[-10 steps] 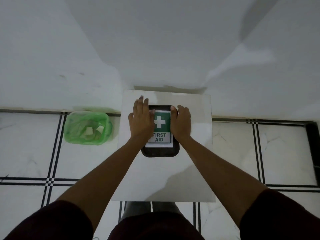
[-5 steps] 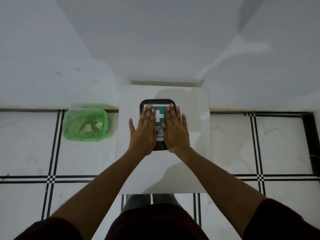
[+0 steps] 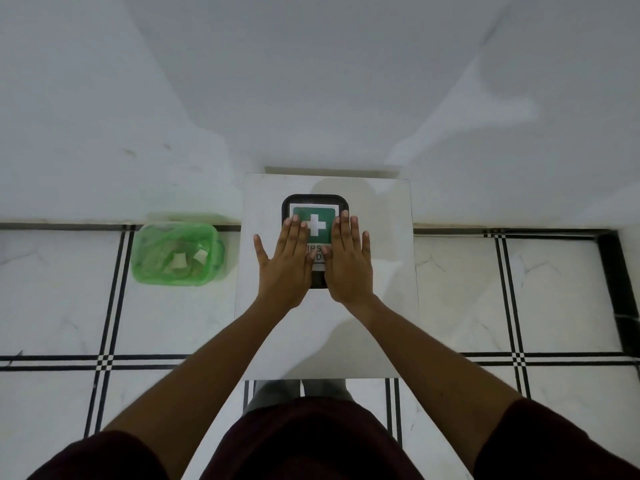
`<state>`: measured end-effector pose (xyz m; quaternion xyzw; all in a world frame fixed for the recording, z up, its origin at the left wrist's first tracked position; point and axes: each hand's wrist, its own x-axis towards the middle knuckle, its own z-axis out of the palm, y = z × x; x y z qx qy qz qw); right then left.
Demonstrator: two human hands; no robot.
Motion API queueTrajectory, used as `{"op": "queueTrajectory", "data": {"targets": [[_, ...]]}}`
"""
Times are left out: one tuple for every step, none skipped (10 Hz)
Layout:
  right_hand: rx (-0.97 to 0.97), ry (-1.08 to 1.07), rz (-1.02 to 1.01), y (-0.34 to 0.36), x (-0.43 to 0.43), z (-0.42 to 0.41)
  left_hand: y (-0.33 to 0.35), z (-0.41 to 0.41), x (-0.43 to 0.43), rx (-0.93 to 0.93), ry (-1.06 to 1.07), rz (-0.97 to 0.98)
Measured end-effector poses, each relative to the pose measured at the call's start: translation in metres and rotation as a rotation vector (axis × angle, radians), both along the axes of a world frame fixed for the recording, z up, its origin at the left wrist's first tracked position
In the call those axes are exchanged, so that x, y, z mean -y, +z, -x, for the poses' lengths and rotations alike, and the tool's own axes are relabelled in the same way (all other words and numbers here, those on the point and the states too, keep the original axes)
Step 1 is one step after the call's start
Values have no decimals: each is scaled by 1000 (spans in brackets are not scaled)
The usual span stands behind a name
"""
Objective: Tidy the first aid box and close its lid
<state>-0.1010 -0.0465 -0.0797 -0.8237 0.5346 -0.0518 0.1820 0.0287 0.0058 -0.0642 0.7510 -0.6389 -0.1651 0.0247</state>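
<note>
In the head view, the left hand (image 3: 284, 263) and right hand (image 3: 349, 259) are laid flat, palms down and fingers spread wide, side by side on the closed lid (image 3: 313, 202) of the box (image 3: 317, 284), nothing being gripped by either. The box is seen under and just beyond both palms, on a white table (image 3: 325, 334), its green label with a white cross (image 3: 314, 225) showing between the fingertips of the two hands. A green bin (image 3: 176, 252) with paper scraps is seen on the tiled floor, well apart to the left of the left hand.
</note>
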Motion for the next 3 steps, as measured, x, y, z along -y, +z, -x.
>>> {"op": "queueTrajectory", "data": {"targets": [[39, -24, -25, -6, -11, 3, -10, -2, -13, -32, 2, -2], [64, -22, -30, -2, -14, 3, -7, -1, -17, -101, -14, -10], [105, -64, 2, 5, -6, 6, 3, -2, -8, -173, 49, 61]]}}
